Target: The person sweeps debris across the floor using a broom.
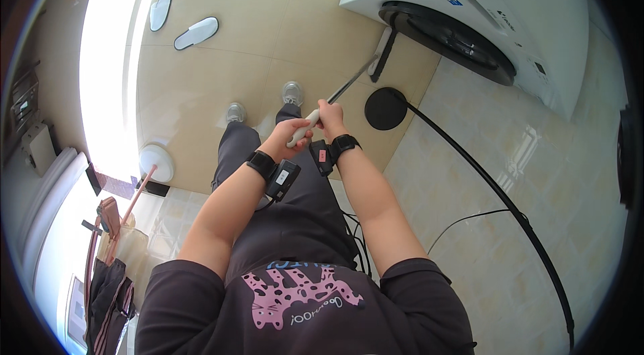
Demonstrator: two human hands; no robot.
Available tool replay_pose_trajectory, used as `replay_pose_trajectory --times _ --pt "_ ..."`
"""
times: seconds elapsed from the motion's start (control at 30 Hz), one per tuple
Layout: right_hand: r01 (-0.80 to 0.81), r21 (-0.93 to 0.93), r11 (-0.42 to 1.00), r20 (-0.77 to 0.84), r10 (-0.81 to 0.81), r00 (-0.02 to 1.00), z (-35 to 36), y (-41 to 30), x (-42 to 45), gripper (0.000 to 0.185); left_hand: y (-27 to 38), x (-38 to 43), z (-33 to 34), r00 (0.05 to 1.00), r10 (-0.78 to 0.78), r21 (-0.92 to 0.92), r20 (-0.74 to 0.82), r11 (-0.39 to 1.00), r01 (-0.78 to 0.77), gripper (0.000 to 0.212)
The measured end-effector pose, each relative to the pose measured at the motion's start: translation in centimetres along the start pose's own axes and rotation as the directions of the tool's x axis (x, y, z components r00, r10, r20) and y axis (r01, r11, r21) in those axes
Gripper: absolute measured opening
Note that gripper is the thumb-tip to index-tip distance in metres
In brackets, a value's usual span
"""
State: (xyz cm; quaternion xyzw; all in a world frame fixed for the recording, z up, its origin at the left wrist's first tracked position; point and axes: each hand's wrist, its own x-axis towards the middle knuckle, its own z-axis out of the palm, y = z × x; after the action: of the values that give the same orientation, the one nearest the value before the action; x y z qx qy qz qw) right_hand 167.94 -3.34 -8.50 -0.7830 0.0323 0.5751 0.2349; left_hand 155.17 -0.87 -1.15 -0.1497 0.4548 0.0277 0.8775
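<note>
My left hand is closed around the white end grip of a long-handled floor broom or squeegee. Just farther up the handle, my right hand grips it where the white part meets the metal pole. The pole slants up and right to a white head with a dark strip, which is on the tiled floor by the washing machine. Whether the strip is bristle or rubber, I cannot tell. Both wrists wear black straps with small boxes.
A black round stand base with a curved black pole is right of the head. Two white slippers lie on the floor at upper left. A white round base with a pink pole stands at left, near a hanging dark umbrella or cloth.
</note>
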Motion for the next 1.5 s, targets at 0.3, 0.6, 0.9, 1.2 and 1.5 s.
replay_pose_trajectory --times 0.3,0.6,0.9,1.2,1.5 --pt "0.09 -0.199 0.976 0.19 -0.052 0.98 9.6 2.1 -7.3 0.027 -1.3 -10.8 -5.9 0.986 0.124 -0.183 -0.11 0.973 -0.143 0.023" --pt "0.135 -0.223 0.965 0.332 -0.055 0.942 19.8 3.3 -13.1 0.028 -0.6 -19.9 -11.7 0.95 0.261 -0.288 -0.173 0.909 -0.302 0.022" --pt "0.351 -0.325 0.878 0.45 -0.183 0.874 30.0 4.8 -16.6 0.024 1.9 -26.8 -17.4 0.906 0.347 -0.364 -0.242 0.833 -0.416 0.018" --pt "0.191 -0.333 0.923 0.56 0.031 0.828 37.2 4.9 -19.1 0.024 3.9 -31.2 -21.6 0.849 0.398 -0.319 -0.348 0.802 -0.506 0.017" --pt "0.293 -0.379 0.878 0.607 -0.003 0.794 40.5 4.6 -20.2 0.027 4.9 -32.9 -23.0 0.81 0.453 -0.332 -0.373 0.75 -0.572 0.017"
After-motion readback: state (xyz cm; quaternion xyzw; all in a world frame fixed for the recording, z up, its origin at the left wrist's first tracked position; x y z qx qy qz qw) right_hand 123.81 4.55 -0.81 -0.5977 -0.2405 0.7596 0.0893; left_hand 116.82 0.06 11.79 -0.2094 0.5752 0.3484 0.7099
